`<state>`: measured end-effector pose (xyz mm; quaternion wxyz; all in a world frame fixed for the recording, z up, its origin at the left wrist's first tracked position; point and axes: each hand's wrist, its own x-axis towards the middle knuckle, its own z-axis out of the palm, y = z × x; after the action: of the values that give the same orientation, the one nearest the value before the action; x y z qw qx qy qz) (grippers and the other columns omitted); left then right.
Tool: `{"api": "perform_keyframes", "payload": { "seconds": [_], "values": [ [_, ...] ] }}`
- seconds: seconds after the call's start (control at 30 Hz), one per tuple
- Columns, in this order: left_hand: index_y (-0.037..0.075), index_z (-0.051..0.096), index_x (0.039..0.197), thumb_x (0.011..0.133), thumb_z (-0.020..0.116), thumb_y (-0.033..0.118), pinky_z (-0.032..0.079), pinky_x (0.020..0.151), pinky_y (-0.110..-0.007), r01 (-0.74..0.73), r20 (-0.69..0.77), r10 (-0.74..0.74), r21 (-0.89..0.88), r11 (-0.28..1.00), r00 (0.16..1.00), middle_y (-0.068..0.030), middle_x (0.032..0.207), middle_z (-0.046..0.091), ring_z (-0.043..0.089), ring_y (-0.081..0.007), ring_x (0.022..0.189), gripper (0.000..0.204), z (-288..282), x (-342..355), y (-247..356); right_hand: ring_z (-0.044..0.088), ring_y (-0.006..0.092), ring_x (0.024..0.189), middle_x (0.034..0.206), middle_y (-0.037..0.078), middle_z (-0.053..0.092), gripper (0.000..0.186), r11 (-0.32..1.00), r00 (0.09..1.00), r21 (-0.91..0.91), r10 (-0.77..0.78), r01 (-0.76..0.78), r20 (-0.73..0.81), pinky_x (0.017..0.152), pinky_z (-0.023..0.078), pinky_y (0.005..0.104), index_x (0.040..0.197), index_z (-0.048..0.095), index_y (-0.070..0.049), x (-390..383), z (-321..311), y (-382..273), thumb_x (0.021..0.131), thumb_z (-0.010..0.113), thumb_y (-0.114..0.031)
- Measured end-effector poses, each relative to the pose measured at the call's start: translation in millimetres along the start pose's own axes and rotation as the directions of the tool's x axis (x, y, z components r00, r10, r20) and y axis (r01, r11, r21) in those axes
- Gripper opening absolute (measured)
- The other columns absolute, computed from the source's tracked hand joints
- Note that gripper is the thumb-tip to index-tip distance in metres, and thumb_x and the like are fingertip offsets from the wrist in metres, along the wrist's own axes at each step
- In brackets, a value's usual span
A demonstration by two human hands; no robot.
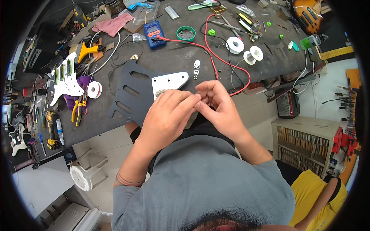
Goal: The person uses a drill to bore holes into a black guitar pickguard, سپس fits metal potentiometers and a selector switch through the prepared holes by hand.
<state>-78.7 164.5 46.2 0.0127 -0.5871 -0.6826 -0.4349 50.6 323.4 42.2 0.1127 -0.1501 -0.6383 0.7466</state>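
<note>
My left hand (165, 117) and my right hand (216, 107) meet at their fingertips over the near bench edge, both closed round something too small or hidden to make out. Partly behind my left hand lies a dark grey guitar pickguard (129, 80) with three slots. On it rests a white plate (169, 80) with dark holes, small metallic bits at its lower part. A few small washers and rings (196, 72) lie just beyond my fingertips.
The dark bench (262, 50) holds a blue meter (154, 34) with red leads, solder spools (235, 45), a wired white pickguard (65, 77), pliers (79, 111) and a drill (52, 131). A stool (83, 175) stands lower left; a person in yellow (316, 196) is at lower right.
</note>
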Motion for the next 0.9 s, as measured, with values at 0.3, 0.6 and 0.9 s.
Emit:
{"api": "perform_keyframes", "payload": {
  "seconds": [0.3, 0.6, 0.9],
  "values": [
    [0.005, 0.065, 0.123, 0.08, 0.082, -0.006, 0.057, 0.078, -0.041, 0.048, 0.019, -0.048, -0.016, 0.999, 0.999, -0.012, 0.11, 0.07, 0.07, -0.0319, 0.093, 0.047, 12, 2, 8, 0.061, 0.0069, 0.089, 0.105, 0.002, 0.066, 0.027, 0.997, 1.0, 0.068, 0.017, -0.018, 0.006, 0.077, 0.051, 0.0249, 0.128, 0.057, -0.001, -4, -17, 14, 0.105, 0.068, -0.009],
    [0.004, 0.061, 0.12, 0.083, 0.081, -0.005, 0.058, 0.078, -0.039, 0.262, 0.045, -0.263, 0.032, 0.965, 0.964, -0.0154, 0.109, 0.07, 0.071, -0.0325, 0.092, 0.042, 34, -25, 5, 0.068, 0.0312, 0.095, 0.099, 0.01, 0.066, 0.013, 0.378, 0.847, -0.911, -0.527, 0.163, -0.067, 0.079, 0.055, 0.0446, 0.105, 0.068, -0.004, 34, -84, 14, 0.093, 0.072, -0.007],
    [0.003, 0.062, 0.121, 0.085, 0.08, -0.004, 0.056, 0.09, -0.042, 0.254, -0.074, -0.248, 0.089, 0.963, 0.966, -0.0158, 0.111, 0.07, 0.069, -0.036, 0.103, 0.041, 28, -24, -11, 0.068, 0.0291, 0.096, 0.097, 0.007, 0.065, 0.013, 0.304, 0.877, -0.947, -0.476, 0.1, -0.061, 0.078, 0.055, 0.0442, 0.103, 0.068, -0.007, 48, -87, 21, 0.094, 0.074, -0.012]
  ]
}}
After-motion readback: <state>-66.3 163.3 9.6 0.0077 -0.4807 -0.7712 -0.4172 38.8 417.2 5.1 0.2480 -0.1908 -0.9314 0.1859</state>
